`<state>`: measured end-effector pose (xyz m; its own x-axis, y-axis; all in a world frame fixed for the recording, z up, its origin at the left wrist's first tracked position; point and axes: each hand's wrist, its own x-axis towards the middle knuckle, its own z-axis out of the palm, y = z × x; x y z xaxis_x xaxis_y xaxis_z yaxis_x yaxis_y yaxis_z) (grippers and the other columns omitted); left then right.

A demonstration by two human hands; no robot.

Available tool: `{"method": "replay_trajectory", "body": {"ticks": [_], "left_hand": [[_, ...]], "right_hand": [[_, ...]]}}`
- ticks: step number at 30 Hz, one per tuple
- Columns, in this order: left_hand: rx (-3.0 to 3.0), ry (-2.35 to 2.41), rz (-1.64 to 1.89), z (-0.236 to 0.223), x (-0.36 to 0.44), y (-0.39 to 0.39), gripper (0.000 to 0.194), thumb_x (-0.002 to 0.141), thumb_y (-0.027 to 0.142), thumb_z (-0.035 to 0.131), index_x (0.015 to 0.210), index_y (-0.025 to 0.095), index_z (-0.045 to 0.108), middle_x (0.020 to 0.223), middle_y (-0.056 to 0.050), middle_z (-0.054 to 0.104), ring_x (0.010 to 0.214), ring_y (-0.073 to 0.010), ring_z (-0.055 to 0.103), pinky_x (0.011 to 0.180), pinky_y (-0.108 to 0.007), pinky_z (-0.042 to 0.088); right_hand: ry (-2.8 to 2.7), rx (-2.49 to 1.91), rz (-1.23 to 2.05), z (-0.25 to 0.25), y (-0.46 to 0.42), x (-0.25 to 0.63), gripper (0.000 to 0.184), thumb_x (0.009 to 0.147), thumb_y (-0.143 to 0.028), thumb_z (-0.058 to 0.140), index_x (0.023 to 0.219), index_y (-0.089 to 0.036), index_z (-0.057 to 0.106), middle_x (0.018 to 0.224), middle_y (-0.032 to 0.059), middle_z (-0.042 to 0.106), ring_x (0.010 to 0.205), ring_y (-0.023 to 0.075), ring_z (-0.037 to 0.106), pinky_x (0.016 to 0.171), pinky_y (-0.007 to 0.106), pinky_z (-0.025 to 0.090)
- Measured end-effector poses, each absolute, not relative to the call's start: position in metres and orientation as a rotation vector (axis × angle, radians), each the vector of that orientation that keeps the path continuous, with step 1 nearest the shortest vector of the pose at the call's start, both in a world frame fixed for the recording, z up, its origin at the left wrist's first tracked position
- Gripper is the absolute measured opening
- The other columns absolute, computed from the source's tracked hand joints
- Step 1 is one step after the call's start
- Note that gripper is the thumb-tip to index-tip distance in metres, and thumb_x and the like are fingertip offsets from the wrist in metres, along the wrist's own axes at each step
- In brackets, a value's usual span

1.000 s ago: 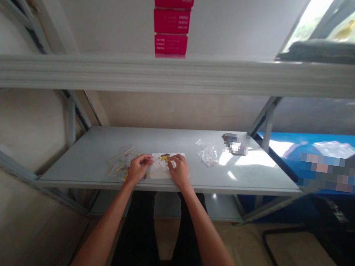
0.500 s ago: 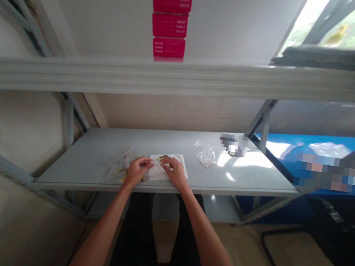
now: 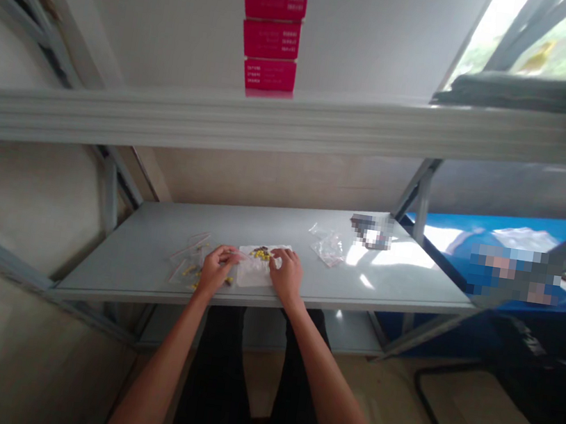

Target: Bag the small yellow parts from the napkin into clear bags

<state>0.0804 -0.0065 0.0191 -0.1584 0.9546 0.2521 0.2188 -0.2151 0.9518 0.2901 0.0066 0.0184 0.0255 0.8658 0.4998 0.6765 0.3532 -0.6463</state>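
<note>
Right hand [image 3: 285, 275] rests curled on the right edge of a white paper sheet [image 3: 247, 276] bearing small yellow pieces [image 3: 261, 254]. Left hand [image 3: 216, 269] is pinched at the sheet's left edge, any held item indistinct. Sheet lies on a grey metal shelf [image 3: 140, 255].

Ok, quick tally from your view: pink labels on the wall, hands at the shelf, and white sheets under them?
Pink labels: 3
Hands, left hand and right hand: 2
White sheet: 1
Total: 6
</note>
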Motion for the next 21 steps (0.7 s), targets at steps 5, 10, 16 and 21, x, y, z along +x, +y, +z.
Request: {"method": "replay_trajectory", "body": {"ticks": [5, 10, 16, 21], "left_hand": [[1.464, 1.353, 1.47, 0.0153, 0.0802, -0.0047, 0.039, 0.079, 0.052, 0.075, 0.096, 0.018, 0.068, 0.087, -0.006, 0.075, 0.079, -0.0203, 0.072, 0.077, -0.03, 0.055], [1.531, 1.377, 1.447, 0.014, 0.0803, -0.0039, 0.035, 0.081, 0.05, 0.074, 0.094, 0.018, 0.07, 0.086, -0.006, 0.074, 0.081, -0.0198, 0.07, 0.078, -0.03, 0.053], [1.685, 1.386, 1.346, 0.0185, 0.0826, -0.0065, 0.029, 0.079, 0.047, 0.075, 0.089, 0.02, 0.074, 0.087, -0.005, 0.074, 0.081, -0.0205, 0.067, 0.079, -0.031, 0.053], [1.694, 1.365, 1.307, 0.0208, 0.084, -0.0074, 0.027, 0.076, 0.046, 0.077, 0.086, 0.021, 0.073, 0.083, -0.003, 0.074, 0.078, -0.0202, 0.066, 0.075, -0.03, 0.053]], "right_hand": [[-1.93, -1.509, 0.173, 0.0106, 0.0094, 0.2861, 0.018, 0.094, -0.015, 0.058, 0.098, -0.02, 0.075, 0.097, 0.013, 0.07, 0.098, 0.0267, 0.059, 0.091, 0.037, 0.045], [-1.816, -1.425, 0.31, 0.0136, 0.0091, 0.2883, 0.023, 0.095, -0.013, 0.054, 0.1, -0.019, 0.076, 0.099, 0.0116, 0.071, 0.094, 0.0237, 0.063, 0.088, 0.035, 0.049], [-1.642, -0.876, 0.732, 0.0191, 0.0094, 0.2912, 0.017, 0.095, -0.028, 0.06, 0.097, -0.021, 0.076, 0.099, 0.0067, 0.075, 0.085, 0.0177, 0.069, 0.079, 0.03, 0.055], [-1.673, -0.807, 0.921, 0.019, 0.0097, 0.2904, 0.013, 0.089, -0.033, 0.069, 0.091, -0.023, 0.077, 0.096, 0.0041, 0.079, 0.088, 0.0184, 0.072, 0.076, 0.029, 0.054]]}}
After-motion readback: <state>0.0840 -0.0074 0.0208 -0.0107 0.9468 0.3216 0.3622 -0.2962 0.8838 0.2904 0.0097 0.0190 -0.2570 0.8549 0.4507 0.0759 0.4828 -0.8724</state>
